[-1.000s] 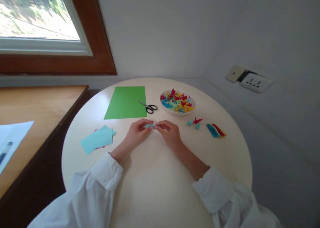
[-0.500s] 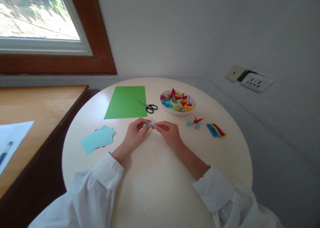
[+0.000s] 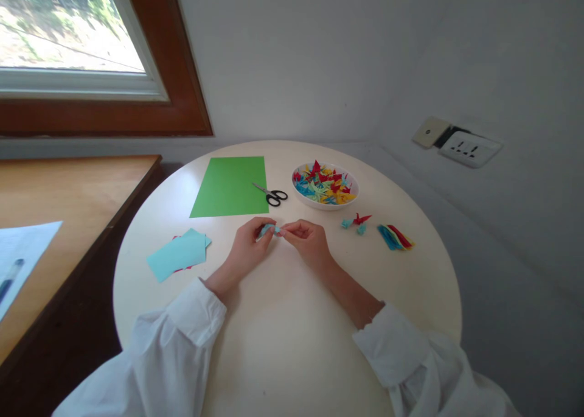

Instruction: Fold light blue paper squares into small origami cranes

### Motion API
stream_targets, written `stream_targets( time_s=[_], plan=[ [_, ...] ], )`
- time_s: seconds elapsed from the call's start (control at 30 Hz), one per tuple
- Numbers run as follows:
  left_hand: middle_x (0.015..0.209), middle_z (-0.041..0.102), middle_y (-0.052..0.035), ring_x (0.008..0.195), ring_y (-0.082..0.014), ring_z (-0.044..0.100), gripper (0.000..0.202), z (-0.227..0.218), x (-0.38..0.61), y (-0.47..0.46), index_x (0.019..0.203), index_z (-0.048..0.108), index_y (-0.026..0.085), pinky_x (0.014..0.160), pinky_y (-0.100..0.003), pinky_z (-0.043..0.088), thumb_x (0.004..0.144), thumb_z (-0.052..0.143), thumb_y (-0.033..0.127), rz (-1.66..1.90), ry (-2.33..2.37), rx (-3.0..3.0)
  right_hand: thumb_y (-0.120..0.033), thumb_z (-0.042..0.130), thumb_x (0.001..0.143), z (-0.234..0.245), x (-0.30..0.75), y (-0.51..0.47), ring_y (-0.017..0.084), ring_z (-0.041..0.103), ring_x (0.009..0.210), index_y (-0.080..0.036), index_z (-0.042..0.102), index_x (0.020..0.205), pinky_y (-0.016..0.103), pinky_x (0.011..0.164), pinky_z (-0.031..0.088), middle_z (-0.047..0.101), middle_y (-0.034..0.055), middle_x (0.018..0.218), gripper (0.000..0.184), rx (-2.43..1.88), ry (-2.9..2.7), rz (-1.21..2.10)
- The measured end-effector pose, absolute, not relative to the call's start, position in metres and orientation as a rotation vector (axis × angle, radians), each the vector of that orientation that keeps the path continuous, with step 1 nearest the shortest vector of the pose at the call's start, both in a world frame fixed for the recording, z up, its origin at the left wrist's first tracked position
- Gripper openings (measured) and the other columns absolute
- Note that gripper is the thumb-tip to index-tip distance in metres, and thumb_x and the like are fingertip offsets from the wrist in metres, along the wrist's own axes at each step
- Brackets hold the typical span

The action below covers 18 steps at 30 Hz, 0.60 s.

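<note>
Both my hands meet over the middle of the round cream table [image 3: 283,344]. My left hand [image 3: 249,246] and my right hand [image 3: 306,241] pinch a small folded piece of light blue paper [image 3: 268,229] between their fingertips. The paper is mostly hidden by my fingers. White sleeves cover both forearms.
A green sheet [image 3: 230,187] and black-handled scissors [image 3: 271,195] lie beyond my hands. A white bowl [image 3: 325,187] holds several coloured folded paper pieces. Small folded pieces [image 3: 356,223] and a stack of coloured strips [image 3: 395,237] lie right; light blue sheets [image 3: 177,255] lie left. A wooden desk [image 3: 55,222] adjoins.
My hands have drawn closer together, and the blue paper now looks more bunched and hidden between my fingers. Everything else on the table is unchanged.
</note>
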<state>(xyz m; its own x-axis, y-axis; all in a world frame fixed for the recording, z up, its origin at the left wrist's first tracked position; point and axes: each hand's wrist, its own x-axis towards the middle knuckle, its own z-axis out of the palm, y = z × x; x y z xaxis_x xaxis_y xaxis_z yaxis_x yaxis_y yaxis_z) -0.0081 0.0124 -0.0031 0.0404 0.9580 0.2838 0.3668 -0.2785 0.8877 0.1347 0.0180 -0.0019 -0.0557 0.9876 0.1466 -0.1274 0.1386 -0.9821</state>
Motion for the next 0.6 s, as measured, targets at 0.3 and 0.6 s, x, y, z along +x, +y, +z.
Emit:
stream_targets(
  time_s=[0.3, 0.6],
  plan=[
    [0.08, 0.064, -0.0046, 0.07, -0.0148, 0.058, 0.017, -0.0043, -0.0085, 0.0128, 0.086, 0.06, 0.015, 0.064, -0.026, 0.046, 0.075, 0.052, 0.025, 1.225, 1.359, 1.743, -0.026, 0.073, 0.055, -0.003, 0.1327, 0.0179, 0.015, 0.062, 0.06, -0.017, 0.062, 0.057, 0.029, 0.064, 0.05, 0.069, 0.0015, 0.062, 0.014, -0.987, -1.216, 1.206],
    [0.081, 0.063, -0.0055, 0.075, -0.0157, 0.06, 0.014, -0.0043, -0.0066, 0.0118, 0.083, 0.058, 0.015, 0.072, -0.029, 0.048, 0.074, 0.053, 0.025, 1.248, 1.328, 1.727, -0.024, 0.073, 0.054, -0.0059, 0.1338, 0.0186, 0.015, 0.063, 0.062, -0.017, 0.06, 0.058, 0.03, 0.066, 0.05, 0.068, 0.0015, 0.064, 0.015, -0.982, -1.191, 1.215]
  ],
)
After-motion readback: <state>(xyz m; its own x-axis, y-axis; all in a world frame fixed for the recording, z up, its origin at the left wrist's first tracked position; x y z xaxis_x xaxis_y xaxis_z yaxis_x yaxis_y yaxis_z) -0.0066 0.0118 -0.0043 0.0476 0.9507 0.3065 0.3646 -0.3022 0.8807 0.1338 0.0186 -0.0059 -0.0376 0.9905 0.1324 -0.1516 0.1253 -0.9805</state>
